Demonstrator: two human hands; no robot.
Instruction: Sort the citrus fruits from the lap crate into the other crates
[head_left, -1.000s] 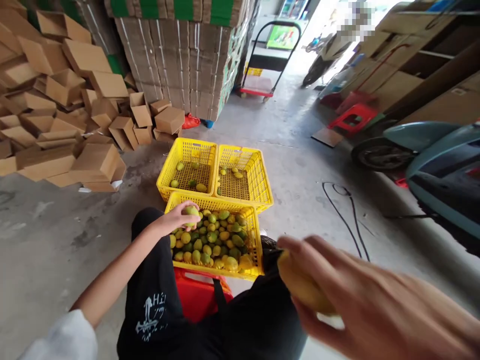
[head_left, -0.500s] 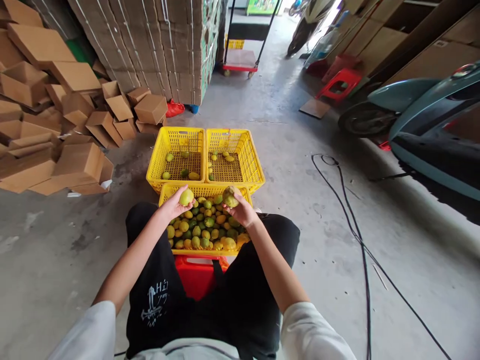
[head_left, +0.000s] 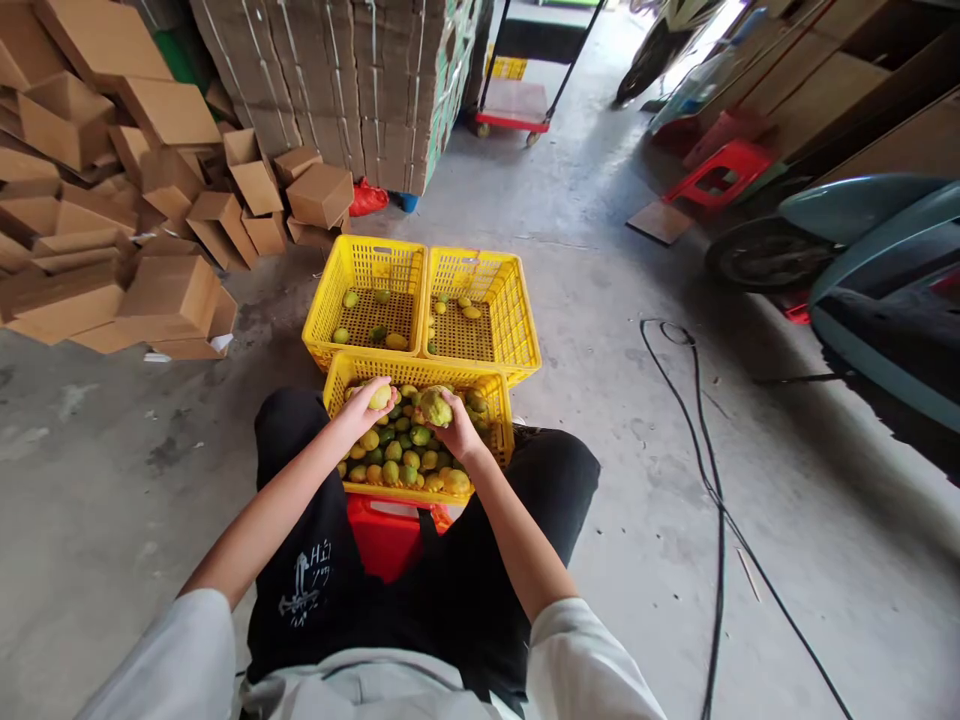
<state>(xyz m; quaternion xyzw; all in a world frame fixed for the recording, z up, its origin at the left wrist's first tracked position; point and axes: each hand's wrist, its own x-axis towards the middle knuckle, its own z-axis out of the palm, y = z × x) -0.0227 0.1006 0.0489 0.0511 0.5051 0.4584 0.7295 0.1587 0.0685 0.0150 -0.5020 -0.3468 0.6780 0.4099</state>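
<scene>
Left hand: fingers and thumb are closing partway round a pale fruit (head_left: 381, 397), the left hand (head_left: 361, 407) holding it over the left half of the near crate (head_left: 417, 492).
Right hand: the right hand (head_left: 461, 432) is gripping a lumpy green fruit (head_left: 435, 407), fingers bent around its side, palm half open; it is holding this one above the pile (head_left: 409, 455), just beside the left hand, the two fruits staying apart.
Grip, fairly said: fingertips are partly hiding behind the fruit, so I am not making out every contact.
Near crate: yellow, standing before the knees, it is carrying a crowded mix of green and yellow fruit.
Back crates: the left back crate (head_left: 319, 335) and right back crate (head_left: 527, 335) are sitting side by side beyond it, each holding a few scattered fruits.
Sitter: black trousers (head_left: 555, 475) are flanking the near crate; a red plastic thing (head_left: 384, 545) is showing between the legs.
Left side: open boxes (head_left: 169, 295) are lying heaped beside a tall carton stack (head_left: 337, 90).
Far and right: a trolley (head_left: 517, 105) is standing beyond the crates, a scooter (head_left: 870, 250) is leaning in at right, a black cable (head_left: 718, 510) is trailing across the floor (head_left: 615, 620).
</scene>
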